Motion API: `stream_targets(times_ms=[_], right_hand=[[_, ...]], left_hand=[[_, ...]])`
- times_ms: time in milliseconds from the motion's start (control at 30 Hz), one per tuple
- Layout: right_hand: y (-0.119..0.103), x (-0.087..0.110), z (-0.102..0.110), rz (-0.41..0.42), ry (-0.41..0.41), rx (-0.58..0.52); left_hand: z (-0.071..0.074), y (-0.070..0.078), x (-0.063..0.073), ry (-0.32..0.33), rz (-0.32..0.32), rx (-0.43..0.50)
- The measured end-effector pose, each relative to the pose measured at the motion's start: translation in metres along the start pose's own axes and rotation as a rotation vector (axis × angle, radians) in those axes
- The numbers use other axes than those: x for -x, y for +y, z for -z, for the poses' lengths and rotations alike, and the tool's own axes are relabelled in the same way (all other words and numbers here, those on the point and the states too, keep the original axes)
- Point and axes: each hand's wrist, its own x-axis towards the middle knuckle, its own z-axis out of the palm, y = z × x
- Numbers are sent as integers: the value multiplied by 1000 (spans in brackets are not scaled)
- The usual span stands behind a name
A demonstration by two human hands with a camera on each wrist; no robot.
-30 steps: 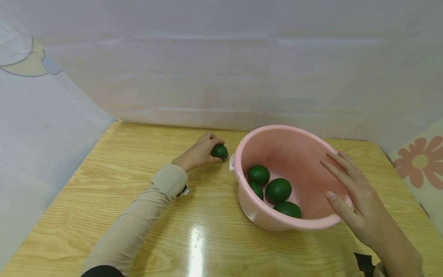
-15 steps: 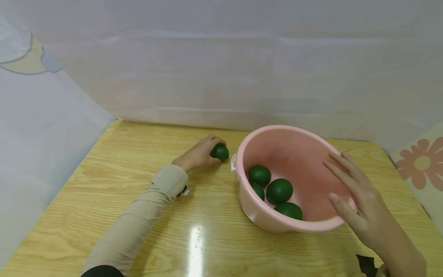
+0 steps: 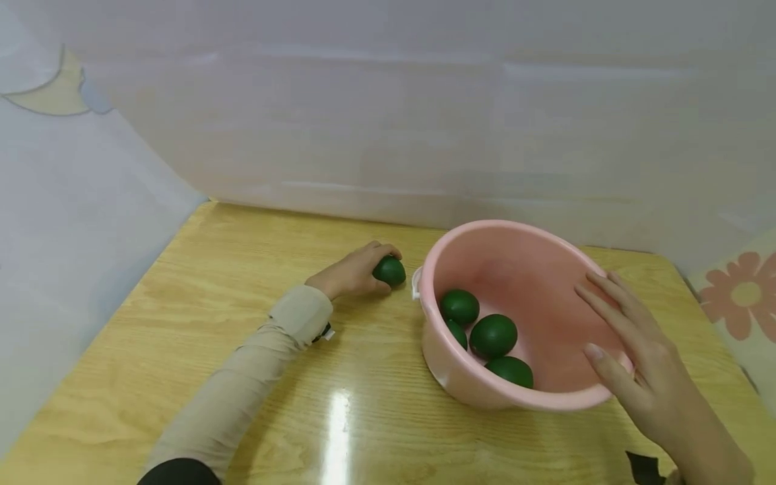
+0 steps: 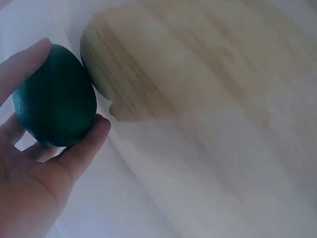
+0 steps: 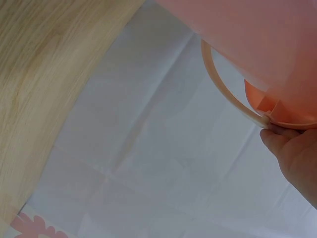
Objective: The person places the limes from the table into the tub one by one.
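Note:
Near the table's far side, my left hand (image 3: 359,269) grips a dark green avocado (image 3: 390,271), thumb on one side and fingers on the other. The left wrist view shows this avocado (image 4: 55,96) held by the curled fingers (image 4: 89,146). Just right of it stands a pink bucket (image 3: 445,367) with several more green avocados (image 3: 494,335) at its bottom left. My right hand (image 3: 642,374) rests at the bucket's right rim with its fingers fairly straight, spread over the opening. In the right wrist view its fingers touch the rim beside the handle (image 5: 223,89).
The bucket and left forearm stand over a light wooden table (image 3: 200,269). A pale sheet (image 3: 339,121) rises behind the table's back edge. More printed sheeting covers both sides, with a pink flower (image 3: 746,294) on the right.
The head view has turned slightly, so everything shifts a little in it. The left hand still grips the avocado, and the right hand stays at the bucket's rim.

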Motion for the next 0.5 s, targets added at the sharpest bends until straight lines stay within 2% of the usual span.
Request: stream_targets(times_ms=[233, 500], right_hand=[[0, 4, 3, -25, 4, 1], [0, 2, 4, -16, 3, 9]], left_hand=[[0, 3, -1, 4, -15, -7], [5, 2, 3, 73, -24, 14]])
